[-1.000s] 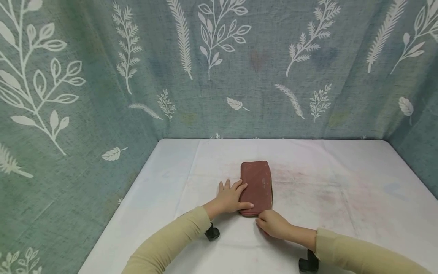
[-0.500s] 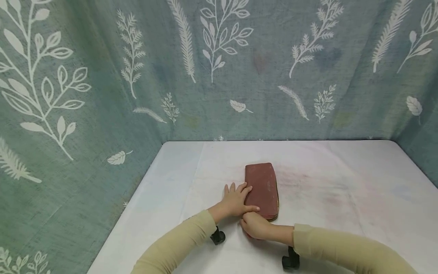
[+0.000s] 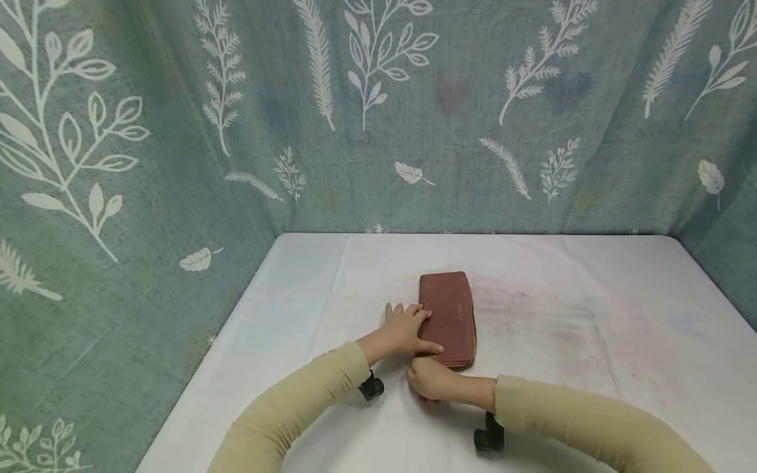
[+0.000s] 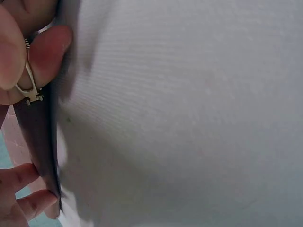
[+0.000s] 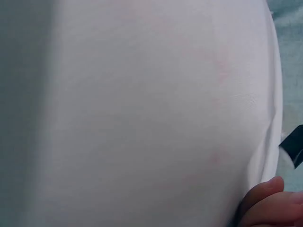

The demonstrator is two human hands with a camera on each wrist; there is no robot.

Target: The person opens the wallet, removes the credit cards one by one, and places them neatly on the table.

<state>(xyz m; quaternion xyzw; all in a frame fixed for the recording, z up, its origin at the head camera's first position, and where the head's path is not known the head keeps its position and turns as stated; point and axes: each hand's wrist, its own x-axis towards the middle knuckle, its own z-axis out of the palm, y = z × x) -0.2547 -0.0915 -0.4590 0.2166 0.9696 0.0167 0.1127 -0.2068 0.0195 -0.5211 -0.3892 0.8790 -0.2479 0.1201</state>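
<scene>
A reddish-brown zip-around wallet (image 3: 447, 315) lies closed on the table, its long side pointing away from me. My left hand (image 3: 403, 332) presses on its left edge with spread fingers, the thumb lying across the near end. At the near left corner, my right hand (image 3: 434, 379) has its fingers curled in a pinch. The left wrist view shows a gold zipper pull (image 4: 31, 92) between the pinching fingertips (image 4: 51, 52), against the wallet's dark side (image 4: 40, 137). In the right wrist view only part of the right hand (image 5: 274, 205) shows at the bottom corner.
A white cloth with faint pink stains covers the table (image 3: 550, 407). Green curtain (image 3: 449, 144) with white leaf prints hangs behind and along the sides. Black wrist cameras sit under the left sleeve (image 3: 296, 401) and the right sleeve (image 3: 568, 410).
My right hand has moved left along the wallet's near end, from near its right corner to the left corner. The left hand stays on the wallet's left edge.
</scene>
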